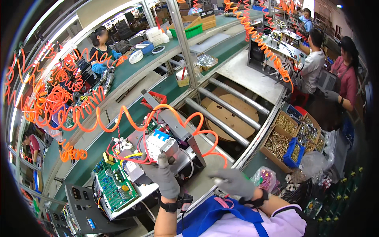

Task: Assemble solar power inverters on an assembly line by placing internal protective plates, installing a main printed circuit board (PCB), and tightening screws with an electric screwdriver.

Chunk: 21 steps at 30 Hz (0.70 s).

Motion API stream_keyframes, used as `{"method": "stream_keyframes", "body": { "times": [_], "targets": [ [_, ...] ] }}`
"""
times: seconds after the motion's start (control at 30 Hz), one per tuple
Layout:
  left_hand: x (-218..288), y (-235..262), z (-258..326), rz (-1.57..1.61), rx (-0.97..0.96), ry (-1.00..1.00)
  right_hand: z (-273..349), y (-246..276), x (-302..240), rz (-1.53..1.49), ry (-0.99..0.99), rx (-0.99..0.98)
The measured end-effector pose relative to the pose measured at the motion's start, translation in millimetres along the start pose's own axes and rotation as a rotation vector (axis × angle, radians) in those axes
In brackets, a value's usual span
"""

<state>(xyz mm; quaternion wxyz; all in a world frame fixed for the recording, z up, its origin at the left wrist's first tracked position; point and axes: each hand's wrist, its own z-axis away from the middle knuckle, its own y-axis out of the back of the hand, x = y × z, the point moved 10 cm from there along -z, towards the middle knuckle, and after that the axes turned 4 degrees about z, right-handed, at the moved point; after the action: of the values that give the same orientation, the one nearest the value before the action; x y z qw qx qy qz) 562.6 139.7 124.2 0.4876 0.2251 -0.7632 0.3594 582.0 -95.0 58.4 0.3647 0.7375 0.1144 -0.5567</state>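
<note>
Along green bench, steel rollers; left hand by wired unit, right hand blurred; fingers' grip unclear

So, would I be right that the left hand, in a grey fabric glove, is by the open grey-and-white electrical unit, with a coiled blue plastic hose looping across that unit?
Not quite: the head view shows that the coiled plastic hose is orange, not blue. The grey-gloved left hand is indeed by the open electrical unit, and the hose does loop across it.

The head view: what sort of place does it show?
Probably a factory workshop for electrical equipment, judging by the green circuit board, the heaps of small metal parts and the coiled orange hoses.
</note>
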Motion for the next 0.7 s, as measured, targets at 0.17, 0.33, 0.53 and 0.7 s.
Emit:
{"method": "stream_keyframes", "body": {
  "times": [0.17, 0.33, 0.53, 0.7],
  "targets": [
    [5.3, 4.8, 12.5, -0.017, -0.016, -0.08, -50.6, -85.9, 57.8, -0.12, -0.212, 0.001],
    [11.6, 10.6, 9.4, -0.002, 0.007, -0.042, -88.9, -96.6, 77.5, 0.19, -0.145, 0.234],
    [10.9, 10.2, 4.6, 0.053, -0.013, -0.003, -106.9, -99.9, 96.2, 0.226, 0.052, 0.531],
    [9.2, 5.4, -1.5, 0.032, -0.047, -0.043, -121.0, -118.8, 124.2, -0.043, -0.139, 0.375]
  ]
}}
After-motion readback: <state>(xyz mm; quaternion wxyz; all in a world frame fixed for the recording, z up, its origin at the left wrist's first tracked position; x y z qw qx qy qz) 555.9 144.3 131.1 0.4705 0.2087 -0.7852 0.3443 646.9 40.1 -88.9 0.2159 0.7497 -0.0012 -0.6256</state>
